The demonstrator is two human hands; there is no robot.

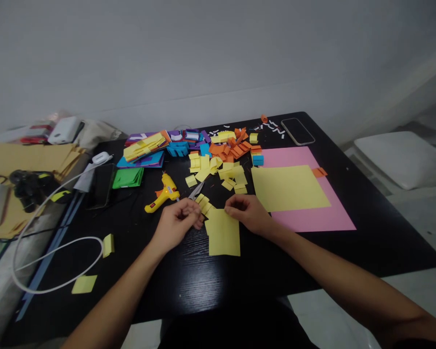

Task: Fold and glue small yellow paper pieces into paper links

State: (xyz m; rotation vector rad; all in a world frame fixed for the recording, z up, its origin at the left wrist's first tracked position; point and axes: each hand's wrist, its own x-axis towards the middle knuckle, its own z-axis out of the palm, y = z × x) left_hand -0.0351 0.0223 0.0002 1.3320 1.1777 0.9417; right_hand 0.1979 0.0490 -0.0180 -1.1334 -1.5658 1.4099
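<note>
A square of yellow paper lies in front of me, over other yellow pieces at its left edge. My right hand is closed in a pinch at the paper's upper right corner. To the left of the paper is my left hand, fingers curled towards the thumb; whatever it may hold is hidden. Small folded yellow pieces and a pair of scissors lie just beyond it. A yellow glue gun rests on its side behind my left hand.
Orange paper pieces and more cut paper cover the back of the black table. At right, a large yellow sheet overlaps a pink sheet. A phone lies behind them. A white cable loops at left.
</note>
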